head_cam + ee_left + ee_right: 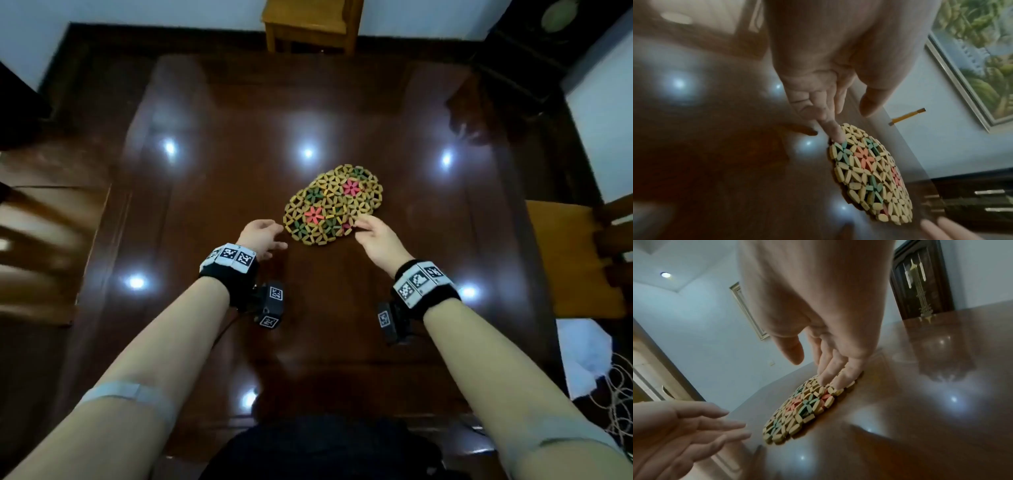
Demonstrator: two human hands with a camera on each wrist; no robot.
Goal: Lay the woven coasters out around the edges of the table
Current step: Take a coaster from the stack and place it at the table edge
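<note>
Two coasters: your woven coasters (333,204) overlap mid-table (205,192), well clear of every edge.
Left hand: your left hand (261,236), fingers relaxed, one fingertip touching the near-left rim.
Right hand: your right hand (375,237), straight fingers (833,369) pressing the near-right rim, gripping nothing.

This is looking like a home dining room. A glossy dark wooden table (212,192) is filling the middle, mirroring recessed ceiling lights, with a wooden chair (310,25) standing at twelve o'clock and another chair (568,260) at three o'clock. A framed landscape painting (980,56) is hanging on a pale wall, and a dark pendulum clock (919,279) is standing beyond the table.
</note>
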